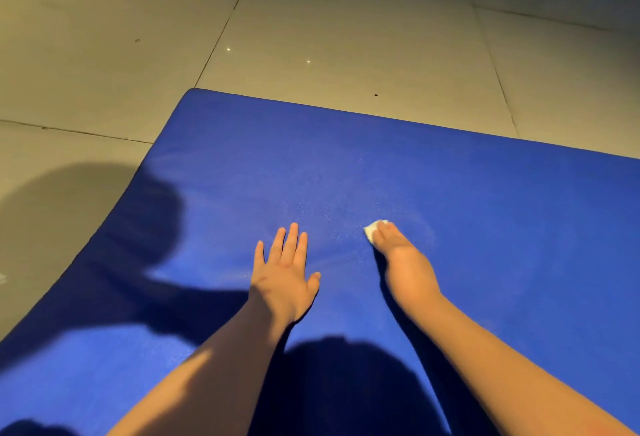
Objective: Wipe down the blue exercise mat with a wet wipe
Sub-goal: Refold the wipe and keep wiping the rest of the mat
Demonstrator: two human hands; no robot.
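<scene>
Two hands are seen in the head view on the blue exercise mat (485,227), which is laid flat on a tiled floor (311,37). The left hand (282,276) is placed palm-down on the mat, fingers straight and slightly spread, nothing held. The right hand (398,252) is set beside it, apart; its fingers are kept close together and fairly straight, pressed onto a small white wet wipe (372,229) near mid-mat. One wipe corner is exposed past the fingertips. Thumb position cannot be told.
</scene>
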